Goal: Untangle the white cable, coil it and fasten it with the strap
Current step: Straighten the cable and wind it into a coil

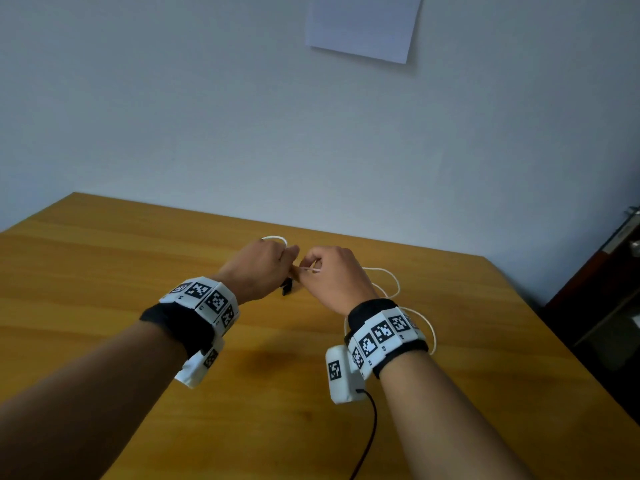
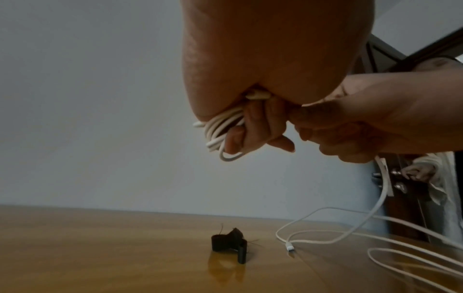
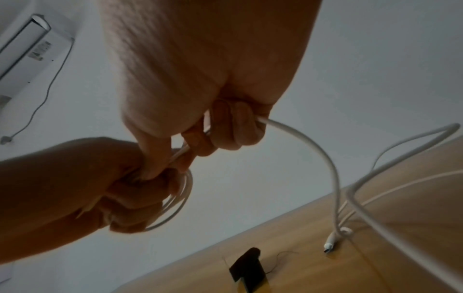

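Left hand [image 2: 253, 130] grips coiled white cable [image 2: 220, 134]; right hand [image 3: 220, 126] pinches the next loop w/ slack trailing (strap [image 2: 229, 244] on table). Risk: trailing slack snags, coils slip.

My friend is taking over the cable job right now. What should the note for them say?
Left hand: grips a small bundle of white cable loops, held up above the table.
Right hand: pinches the same cable just beside the left hand, feeding it in.
Loose cable: several slack loops still lie on the table to the right, with the free plug resting on the wood.
Strap: black, lying on the table under the hands, untouched.
Done: a few loops coiled.
Left: wind in the slack and the plug end, then wrap the strap around the coil.
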A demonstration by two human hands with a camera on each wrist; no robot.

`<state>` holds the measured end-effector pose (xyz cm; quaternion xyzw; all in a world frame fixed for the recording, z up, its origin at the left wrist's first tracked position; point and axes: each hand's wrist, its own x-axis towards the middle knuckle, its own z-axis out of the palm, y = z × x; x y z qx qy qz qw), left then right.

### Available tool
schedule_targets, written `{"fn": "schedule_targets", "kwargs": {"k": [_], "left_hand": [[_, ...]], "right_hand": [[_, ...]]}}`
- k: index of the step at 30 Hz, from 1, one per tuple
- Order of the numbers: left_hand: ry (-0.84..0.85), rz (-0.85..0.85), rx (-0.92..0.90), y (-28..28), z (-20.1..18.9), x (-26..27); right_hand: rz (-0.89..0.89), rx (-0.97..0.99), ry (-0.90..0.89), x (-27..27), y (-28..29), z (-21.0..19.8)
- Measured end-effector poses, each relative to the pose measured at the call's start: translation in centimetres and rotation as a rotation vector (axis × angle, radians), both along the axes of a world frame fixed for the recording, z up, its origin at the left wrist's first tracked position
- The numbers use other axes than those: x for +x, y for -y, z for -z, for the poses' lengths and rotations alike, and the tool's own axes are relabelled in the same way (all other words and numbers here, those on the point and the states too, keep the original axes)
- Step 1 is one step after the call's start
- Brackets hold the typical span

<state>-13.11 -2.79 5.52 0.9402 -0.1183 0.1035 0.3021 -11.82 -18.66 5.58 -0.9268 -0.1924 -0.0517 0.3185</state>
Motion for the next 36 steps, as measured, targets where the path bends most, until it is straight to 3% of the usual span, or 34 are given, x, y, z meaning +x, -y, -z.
{"fn": "schedule_targets", "kwargs": {"k": [4,8,19,26,32,36], "left_hand": [[-0.198,-0.057,-0.185,-1.8,1.1,1.0],[-0.425,0.093,-0.486,-1.9,1.4,0.8],[-0.695,0.308,-1.271,-0.7,-1.0,-0.9],[-0.662,0.405,-1.624,0.4,-1.7,-0.9],[-0.534,0.438,-1.732,1.0,-2.0,-0.6],[-0.327,0.301,-1.672,1.0,-2.2,0.1]], "right_hand": [[0.032,0.038,0.055,0.5,1.2,-0.3],[0.061,0.038,0.092,0.9,1.9,-0.4],[0.008,0.236,0.116,1.5,0.8,1.6],[-0.036,0.326,-0.010,0.9,-0.6,2.2],[-0.047,0.234,-0.136,0.4,-1.6,2.8],[-0.100,0.165,-0.140,-0.3,-2.1,2.8]]}}
